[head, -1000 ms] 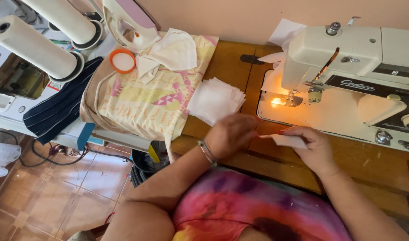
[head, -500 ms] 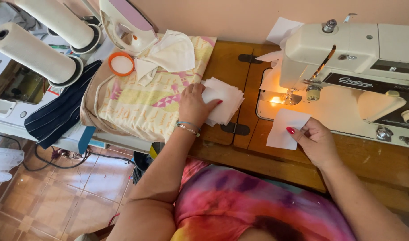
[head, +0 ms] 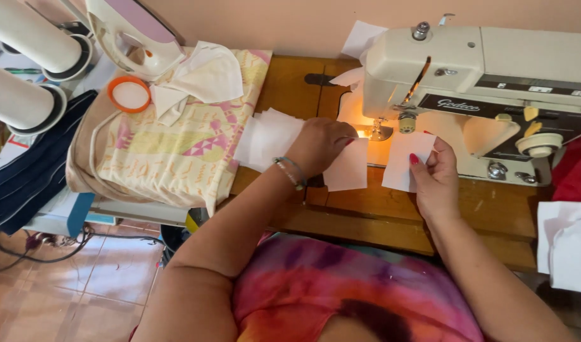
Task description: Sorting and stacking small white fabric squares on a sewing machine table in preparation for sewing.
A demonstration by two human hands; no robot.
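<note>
My left hand (head: 321, 144) holds a white fabric square (head: 347, 168) by its top edge, just in front of the sewing machine's needle. My right hand (head: 435, 177) pinches a second white fabric square (head: 403, 161) a little to the right of it, under the lit needle area (head: 374, 132). A stack of white fabric squares (head: 266, 136) lies on the wooden table left of my left hand. The cream sewing machine (head: 480, 69) stands at the back right with its lamp on.
A patterned yellow-and-pink cloth (head: 170, 152) covers an ironing pad at the left, with an iron (head: 135, 35), an orange-rimmed lid (head: 129, 95) and white cloth pieces (head: 202, 79) on it. Two white rolls (head: 24, 69) lie far left. White fabric (head: 566, 244) sits at the right edge.
My left hand took a white square from the stack and carried it right, toward the needle. My right hand kept its square and raised it slightly toward the machine.
</note>
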